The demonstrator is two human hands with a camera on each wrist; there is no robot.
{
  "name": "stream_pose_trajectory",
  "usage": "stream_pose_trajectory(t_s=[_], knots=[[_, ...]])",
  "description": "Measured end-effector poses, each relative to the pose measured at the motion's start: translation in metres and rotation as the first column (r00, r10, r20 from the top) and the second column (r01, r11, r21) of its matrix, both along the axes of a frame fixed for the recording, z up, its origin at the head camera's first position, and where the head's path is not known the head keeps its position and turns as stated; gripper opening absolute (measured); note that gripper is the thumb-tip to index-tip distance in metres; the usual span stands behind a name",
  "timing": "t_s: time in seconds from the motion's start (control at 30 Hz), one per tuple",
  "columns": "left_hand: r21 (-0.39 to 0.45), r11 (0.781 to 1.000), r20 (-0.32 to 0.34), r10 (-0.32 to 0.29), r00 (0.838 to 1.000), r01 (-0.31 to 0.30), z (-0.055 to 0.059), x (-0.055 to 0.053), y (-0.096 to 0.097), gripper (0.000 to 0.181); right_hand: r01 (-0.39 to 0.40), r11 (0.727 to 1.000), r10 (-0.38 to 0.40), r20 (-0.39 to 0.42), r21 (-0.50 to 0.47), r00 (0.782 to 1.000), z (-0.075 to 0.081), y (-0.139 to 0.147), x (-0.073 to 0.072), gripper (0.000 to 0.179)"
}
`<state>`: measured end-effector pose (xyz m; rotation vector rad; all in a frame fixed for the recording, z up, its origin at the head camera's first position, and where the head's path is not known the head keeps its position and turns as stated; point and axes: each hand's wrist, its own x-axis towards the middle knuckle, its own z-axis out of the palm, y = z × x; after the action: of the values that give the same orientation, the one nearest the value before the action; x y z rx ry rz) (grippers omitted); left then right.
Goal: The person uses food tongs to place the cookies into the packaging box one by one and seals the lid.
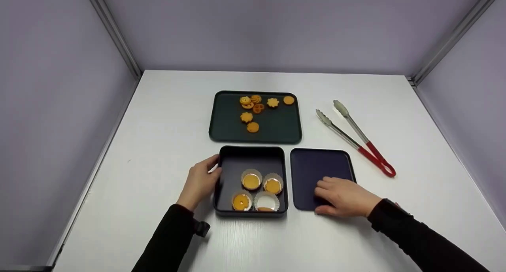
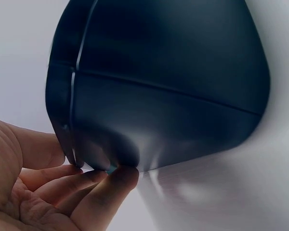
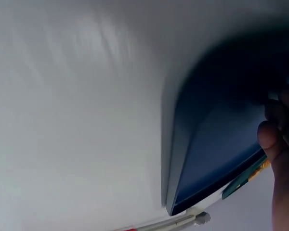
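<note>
My left hand [image 1: 200,183] touches the left outer wall of a square black box [image 1: 253,155]. Up close in the left wrist view, thumb and fingertips [image 2: 125,175] line the same edge of the box. Inside stand several pleated paper cups [image 1: 267,201] holding orange-yellow cookies [image 1: 251,181]; the near wall partly hides the front ones. Close to the box's right side lies a shallow dark blue lid [image 1: 306,165]. My right hand [image 1: 342,197] rests on its near right part, fingers loosely bent and thumb at the near edge. That hand covers the lid's near right corner.
Behind the box, a dark green tray [image 1: 276,125] carries several cookies [image 1: 253,127] of round, flower and ring shapes. Metal tongs [image 1: 371,157] with red handles lie spread at the right. Pale panels [image 1: 253,31] enclose the white table [image 1: 166,110] at the back and sides.
</note>
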<state>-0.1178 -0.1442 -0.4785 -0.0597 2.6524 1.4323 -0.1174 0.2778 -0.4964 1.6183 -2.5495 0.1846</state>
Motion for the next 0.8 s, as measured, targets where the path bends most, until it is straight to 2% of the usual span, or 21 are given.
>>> stream_pose_trajectory(t_s=[0.2,0.43,0.57,0.67,0.8], knots=[[0.007,1.000,-0.014,0.005,1.000,-0.005,0.000,0.000,0.000,0.051,-0.102,0.995,0.101,-0.053,-0.020,0.994,-0.003,-0.010,0.007,0.023],[0.007,1.000,-0.017,0.009,1.000,-0.009,-0.001,0.000,0.000,0.051,-0.100,0.993,0.094,-0.109,-0.060,0.990,0.006,-0.011,0.004,0.025],[0.002,1.000,-0.019,0.008,1.000,-0.008,-0.001,0.000,0.000,0.051,-0.079,0.993,0.063,-0.164,-0.092,0.984,0.026,-0.008,-0.005,0.025],[-0.001,1.000,-0.019,0.005,1.000,-0.005,-0.001,0.000,-0.001,0.051,-0.047,0.991,0.020,-0.213,-0.123,0.977,0.050,-0.004,-0.014,0.024],[0.000,1.000,-0.013,0.002,1.000,-0.002,-0.001,0.000,-0.001,0.051,-0.009,0.977,-0.057,-0.299,-0.215,0.953,0.085,0.000,-0.024,0.012]])
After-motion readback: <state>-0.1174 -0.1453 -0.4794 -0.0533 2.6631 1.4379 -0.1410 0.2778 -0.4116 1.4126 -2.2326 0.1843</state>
